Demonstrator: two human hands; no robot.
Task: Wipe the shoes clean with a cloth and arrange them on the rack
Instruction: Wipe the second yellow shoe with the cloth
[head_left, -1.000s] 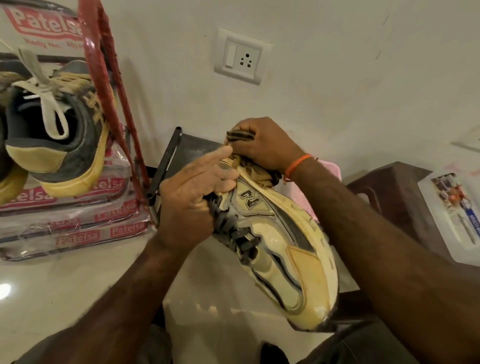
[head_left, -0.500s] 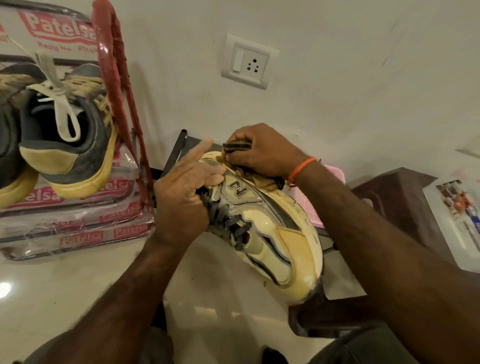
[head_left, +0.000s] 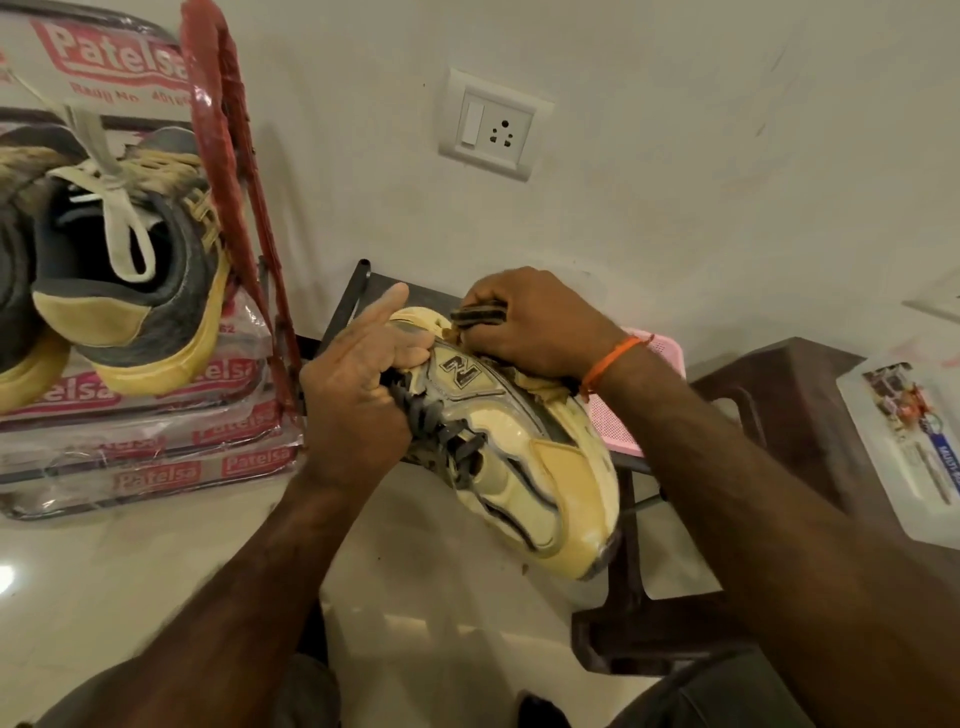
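A cream and yellow sneaker (head_left: 524, 457) with dark laces is held in mid-air at the centre, toe pointing down and right. My left hand (head_left: 358, 395) grips it at the laces and tongue, index finger raised. My right hand (head_left: 530, 322) presses a striped cloth (head_left: 478, 315) against the heel collar; most of the cloth is hidden under the fingers. A grey and yellow shoe (head_left: 130, 291) with white laces sits on the rack shelf (head_left: 145, 415) at the left, beside part of another shoe (head_left: 15, 312).
The rack has a red wrapped post (head_left: 228, 171) and plastic-wrapped shelves. A dark plastic stool (head_left: 779, 400) and a pink perforated item (head_left: 623, 421) stand behind the sneaker. A white box (head_left: 904, 447) lies at right. A wall socket (head_left: 491, 124) is above.
Both hands and the sneaker shifted slightly lower and toward me in view. The right hand with the cloth slid a little along the heel collar. Both grips are unchanged.
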